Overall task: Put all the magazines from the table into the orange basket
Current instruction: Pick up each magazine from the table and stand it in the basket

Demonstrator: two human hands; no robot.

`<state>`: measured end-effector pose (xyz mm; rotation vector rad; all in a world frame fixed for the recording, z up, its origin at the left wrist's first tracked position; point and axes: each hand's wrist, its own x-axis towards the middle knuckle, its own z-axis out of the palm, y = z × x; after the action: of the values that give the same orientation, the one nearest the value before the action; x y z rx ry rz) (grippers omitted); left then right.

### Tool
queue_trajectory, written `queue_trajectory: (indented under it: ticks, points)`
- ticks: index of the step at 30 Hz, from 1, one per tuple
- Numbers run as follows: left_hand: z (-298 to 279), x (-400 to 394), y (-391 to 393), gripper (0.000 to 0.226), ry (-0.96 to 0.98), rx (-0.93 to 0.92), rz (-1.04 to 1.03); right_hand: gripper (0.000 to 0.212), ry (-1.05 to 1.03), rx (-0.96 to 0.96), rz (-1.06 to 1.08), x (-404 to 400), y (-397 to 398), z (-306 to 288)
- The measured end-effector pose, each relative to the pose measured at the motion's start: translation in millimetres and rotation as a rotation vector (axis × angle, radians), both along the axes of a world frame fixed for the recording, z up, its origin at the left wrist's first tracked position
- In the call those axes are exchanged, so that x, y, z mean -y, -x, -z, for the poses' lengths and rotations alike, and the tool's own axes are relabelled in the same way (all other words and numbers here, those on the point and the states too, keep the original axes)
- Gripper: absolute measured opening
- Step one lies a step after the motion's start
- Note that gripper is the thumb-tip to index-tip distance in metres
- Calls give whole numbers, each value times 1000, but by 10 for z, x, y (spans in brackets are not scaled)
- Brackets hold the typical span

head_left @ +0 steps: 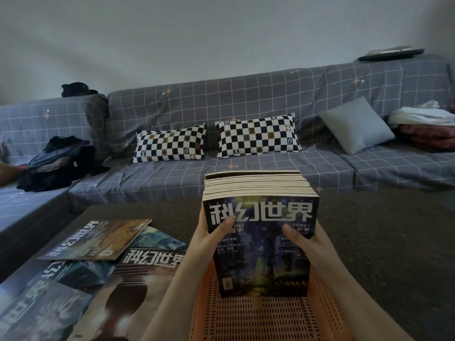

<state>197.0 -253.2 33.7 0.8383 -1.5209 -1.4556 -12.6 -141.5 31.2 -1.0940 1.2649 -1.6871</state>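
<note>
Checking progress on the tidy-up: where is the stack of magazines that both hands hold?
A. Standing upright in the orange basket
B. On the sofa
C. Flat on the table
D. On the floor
A: both hands hold the stack upright, its lower end inside the basket.

- orange basket (266, 318): orange plastic in a fine lattice of small holes.
- stack of magazines (261, 232): front cover deep blue and purple with yellow-green glow low down and large white characters; page edges cream.
- loose magazines (98, 257) on the counter (177, 212): brown-gold, teal-blue and dark covers, white titles.
- sofa cover (246, 94): grey-blue with a white grid and small orange stars.
- two pillows (170, 143): black-and-white checks.
- plain cushion (357, 125): pale grey.
</note>
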Motion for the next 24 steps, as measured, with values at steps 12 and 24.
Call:
queue_trajectory:
  ticks: [12, 24]
  points:
    - [-93, -85, 69, 90, 20, -23, -59, 60, -18, 74, -21, 24, 0, 20]
    - [-14, -89, 61, 103, 30, -51, -128, 63, -3, 52, 7, 32, -19, 89]
